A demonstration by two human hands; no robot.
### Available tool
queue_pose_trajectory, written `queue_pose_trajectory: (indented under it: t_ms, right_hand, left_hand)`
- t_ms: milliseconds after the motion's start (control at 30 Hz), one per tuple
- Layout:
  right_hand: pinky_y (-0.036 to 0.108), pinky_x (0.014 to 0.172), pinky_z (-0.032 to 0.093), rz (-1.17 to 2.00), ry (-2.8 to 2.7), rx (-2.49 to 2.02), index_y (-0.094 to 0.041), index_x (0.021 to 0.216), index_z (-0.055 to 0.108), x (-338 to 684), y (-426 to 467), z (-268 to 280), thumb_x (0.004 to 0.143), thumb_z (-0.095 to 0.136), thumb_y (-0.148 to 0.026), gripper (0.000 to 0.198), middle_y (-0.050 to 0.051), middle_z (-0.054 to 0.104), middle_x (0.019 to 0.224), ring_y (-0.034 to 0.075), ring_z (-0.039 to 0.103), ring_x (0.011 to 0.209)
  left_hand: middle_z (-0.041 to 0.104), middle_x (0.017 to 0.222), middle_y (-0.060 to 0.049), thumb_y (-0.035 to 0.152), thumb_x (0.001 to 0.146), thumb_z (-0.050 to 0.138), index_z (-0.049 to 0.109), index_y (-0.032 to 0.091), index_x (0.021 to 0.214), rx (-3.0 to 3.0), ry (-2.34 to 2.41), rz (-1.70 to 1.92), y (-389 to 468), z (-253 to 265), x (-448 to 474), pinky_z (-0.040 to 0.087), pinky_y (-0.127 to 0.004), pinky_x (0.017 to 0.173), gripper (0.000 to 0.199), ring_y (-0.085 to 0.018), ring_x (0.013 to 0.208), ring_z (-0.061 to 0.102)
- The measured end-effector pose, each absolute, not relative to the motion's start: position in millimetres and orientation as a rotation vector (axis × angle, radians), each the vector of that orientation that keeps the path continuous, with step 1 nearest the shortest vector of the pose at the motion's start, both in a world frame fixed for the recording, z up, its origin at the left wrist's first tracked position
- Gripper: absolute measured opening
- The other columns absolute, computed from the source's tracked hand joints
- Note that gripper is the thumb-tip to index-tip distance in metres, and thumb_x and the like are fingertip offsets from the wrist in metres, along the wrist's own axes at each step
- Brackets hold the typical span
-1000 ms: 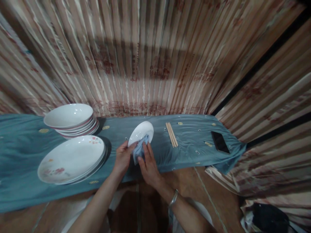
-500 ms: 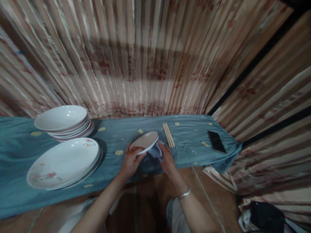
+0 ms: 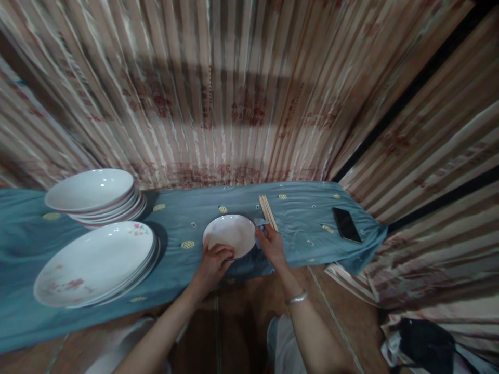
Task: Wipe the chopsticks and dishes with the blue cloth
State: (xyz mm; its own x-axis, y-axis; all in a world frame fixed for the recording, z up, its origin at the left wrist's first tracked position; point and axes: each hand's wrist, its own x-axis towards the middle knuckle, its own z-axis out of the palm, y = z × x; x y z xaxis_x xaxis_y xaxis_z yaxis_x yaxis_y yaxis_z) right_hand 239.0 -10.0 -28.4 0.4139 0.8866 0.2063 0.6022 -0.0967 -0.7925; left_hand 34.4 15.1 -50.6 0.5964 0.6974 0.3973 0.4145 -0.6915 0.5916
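Note:
A white bowl (image 3: 233, 231) with a dark rim is in front of me, its inside facing up. My left hand (image 3: 213, 262) is closed on the bowl's near left rim, fingers over the inside. At the bowl's right edge, my right hand (image 3: 271, 245) pinches a blue-grey cloth (image 3: 260, 228), partly hidden by the fingers. Just beyond that hand lie several wooden chopsticks (image 3: 267, 212), side by side.
On the left stand a stack of white bowls (image 3: 91, 189) and a stack of oval flowered plates (image 3: 97, 259). A black phone (image 3: 346, 224) lies at the right end of the blue tablecloth (image 3: 304, 228). Striped curtains (image 3: 226, 114) hang behind.
The bowl has gone from tilted to nearly level, its inside now facing up. My right hand has moved from under it to its right edge with the cloth. My left hand still grips the rim.

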Motion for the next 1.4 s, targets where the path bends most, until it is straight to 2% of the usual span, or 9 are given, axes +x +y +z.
queue_pose_trajectory:
  t_ms: [200, 267, 367, 433, 600, 767, 933, 1200, 1400]
  right_hand:
    - [0.024, 0.071, 0.042, 0.029, -1.585, -1.934, -0.015, 0.089, 0.062, 229, -10, -35, 0.091, 0.039, -0.021, 0.024, 0.009, 0.067, 0.083, 0.017, 0.063, 0.08]
    - [0.025, 0.076, 0.044, -0.048, -1.61, -1.915, -0.014, 0.098, 0.061, 230, -9, -34, 0.09, 0.038, -0.016, 0.024, 0.011, 0.067, 0.09, 0.018, 0.063, 0.086]
    - [0.028, 0.083, 0.044, -0.104, -1.608, -1.923, -0.013, 0.116, 0.055, 232, -7, -30, 0.09, 0.039, -0.014, 0.03, 0.013, 0.066, 0.103, 0.018, 0.062, 0.095]
    - [0.029, 0.085, 0.044, -0.123, -1.622, -1.988, -0.011, 0.124, 0.05, 230, -6, -29, 0.09, 0.042, -0.014, 0.036, 0.014, 0.066, 0.106, 0.019, 0.061, 0.096]
    - [0.03, 0.089, 0.041, -0.123, -1.734, -2.138, -0.011, 0.121, 0.053, 221, -2, -30, 0.086, 0.047, -0.011, 0.035, 0.013, 0.068, 0.102, 0.02, 0.06, 0.096]
    - [0.035, 0.087, 0.038, -0.08, -1.805, -2.12, -0.009, 0.121, 0.055, 211, 8, -28, 0.089, 0.038, -0.008, 0.036, 0.015, 0.067, 0.099, 0.023, 0.059, 0.094]
    - [0.039, 0.09, 0.035, -0.005, -1.831, -2.059, -0.007, 0.118, 0.057, 201, 25, -26, 0.089, 0.034, -0.007, 0.037, 0.018, 0.065, 0.101, 0.025, 0.057, 0.095]
    - [0.038, 0.092, 0.035, -0.039, -1.999, -1.965, -0.006, 0.124, 0.052, 174, 54, -32, 0.086, 0.036, -0.003, 0.041, 0.018, 0.061, 0.116, 0.025, 0.053, 0.104]
    - [0.036, 0.099, 0.036, 0.125, -2.041, -1.754, -0.005, 0.126, 0.051, 152, 61, -35, 0.084, 0.035, -0.002, 0.045, 0.018, 0.056, 0.128, 0.023, 0.05, 0.117]
  left_hand:
    - [0.069, 0.112, -0.008, 0.011, 0.07, 0.064, 0.068, 0.023, 0.086, 2.442, 0.88, 0.774, 11, -60, 24, 0.001, -0.06, 0.112, 0.02, -0.026, 0.107, 0.061]
    - [0.061, 0.126, -0.012, 0.019, 0.067, 0.071, 0.065, 0.023, 0.105, 2.384, 0.913, 0.817, 10, -61, 20, 0.002, -0.059, 0.112, 0.038, -0.03, 0.119, 0.053]
    - [0.04, 0.145, -0.016, 0.034, 0.062, 0.077, 0.043, 0.02, 0.135, 2.13, 1.084, 0.974, 11, -62, 15, 0.01, -0.057, 0.112, 0.082, -0.033, 0.136, 0.032]
    - [0.033, 0.15, -0.015, 0.039, 0.062, 0.075, 0.033, 0.021, 0.141, 1.816, 1.202, 1.088, 14, -64, 12, 0.017, -0.054, 0.112, 0.091, -0.033, 0.139, 0.025]
    - [0.048, 0.139, -0.015, 0.04, 0.062, 0.074, 0.049, 0.018, 0.13, 0.902, 1.134, 1.149, 18, -69, 9, 0.034, -0.047, 0.106, 0.075, -0.033, 0.13, 0.041]
    - [0.06, 0.127, -0.012, 0.034, 0.059, 0.076, 0.062, 0.017, 0.111, 0.852, 0.942, 1.119, 14, -62, 7, 0.038, -0.042, 0.103, 0.056, -0.029, 0.123, 0.049]
    - [0.06, 0.127, -0.01, 0.025, 0.061, 0.071, 0.062, 0.02, 0.108, 0.903, 0.889, 1.127, 14, -62, 6, 0.036, -0.041, 0.104, 0.048, -0.027, 0.125, 0.048]
    - [0.056, 0.132, -0.011, 0.023, 0.063, 0.068, 0.058, 0.02, 0.117, 0.903, 0.883, 1.112, 13, -68, 5, 0.036, -0.04, 0.104, 0.055, -0.026, 0.126, 0.046]
    - [0.056, 0.132, -0.011, 0.019, 0.061, 0.069, 0.058, 0.02, 0.114, 0.856, 0.895, 1.11, 13, -65, 5, 0.037, -0.04, 0.103, 0.054, -0.026, 0.125, 0.047]
